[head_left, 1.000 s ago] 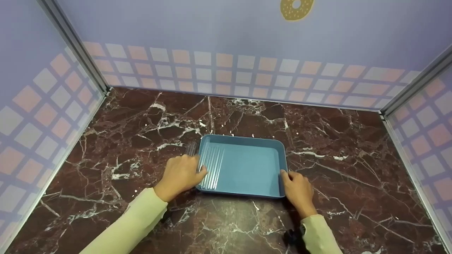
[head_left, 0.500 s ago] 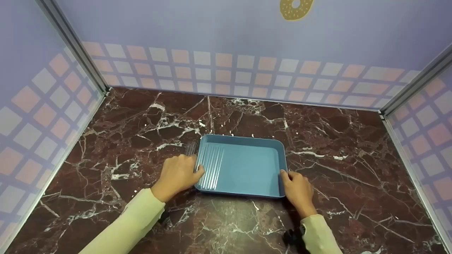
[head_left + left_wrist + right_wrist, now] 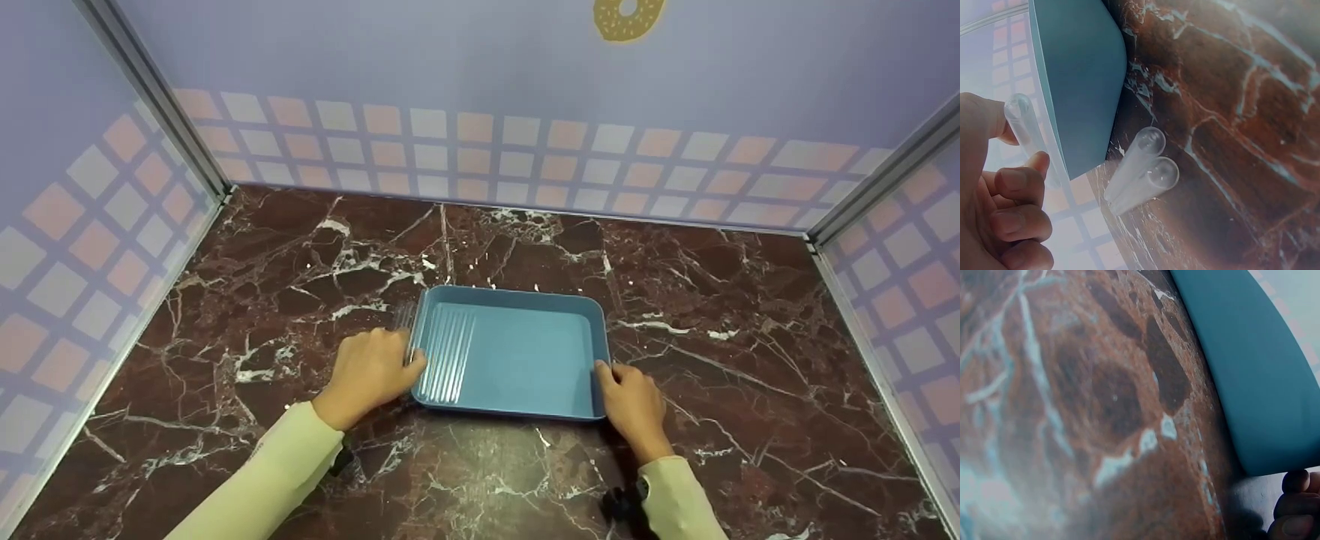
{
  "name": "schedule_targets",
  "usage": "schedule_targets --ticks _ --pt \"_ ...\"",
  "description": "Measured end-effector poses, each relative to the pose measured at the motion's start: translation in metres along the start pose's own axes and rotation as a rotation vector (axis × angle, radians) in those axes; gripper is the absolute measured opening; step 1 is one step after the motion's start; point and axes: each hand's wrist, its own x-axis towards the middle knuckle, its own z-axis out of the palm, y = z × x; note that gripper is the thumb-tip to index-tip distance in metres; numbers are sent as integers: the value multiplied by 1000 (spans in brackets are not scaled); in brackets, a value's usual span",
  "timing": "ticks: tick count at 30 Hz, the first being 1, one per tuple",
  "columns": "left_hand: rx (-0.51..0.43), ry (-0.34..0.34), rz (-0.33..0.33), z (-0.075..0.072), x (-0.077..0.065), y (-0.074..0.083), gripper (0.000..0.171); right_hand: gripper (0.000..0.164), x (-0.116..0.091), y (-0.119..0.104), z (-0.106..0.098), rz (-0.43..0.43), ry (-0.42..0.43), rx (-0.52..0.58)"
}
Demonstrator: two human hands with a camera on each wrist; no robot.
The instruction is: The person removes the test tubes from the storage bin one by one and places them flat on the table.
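The blue rectangular tray lies on the marble-patterned surface. Along its left side several clear tubes lie side by side, parallel to the short wall. My left hand is at the left rim. It pinches a clear round-ended tube between thumb and index finger, the other fingers curled below. Just outside that wall, two more clear tubes lie together on the surface, partly hidden by the hand in the head view. My right hand grips the tray's right wall, thumb at the rim and fingers curled outside.
Purple panels with pink and white checks enclose the back and both sides. Small white specks show behind the tray. A dark wrist device sits below the right hand. Dark red marble surface stretches to either side.
My left hand has shifted slightly left, bringing the pinched tube from over the tray's tube row back to the left rim. The right hand and tray stay in place.
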Motion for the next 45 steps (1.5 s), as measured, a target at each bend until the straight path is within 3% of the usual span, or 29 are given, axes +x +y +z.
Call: schedule_targets --ticks 21,45 --pt "33 28 -13 4 -3 -12 36 47 0 -2 -1 7 -6 -7" --pt "7 -22 -67 6 -6 -21 34 48 0 -1 0 -8 -7 -11"
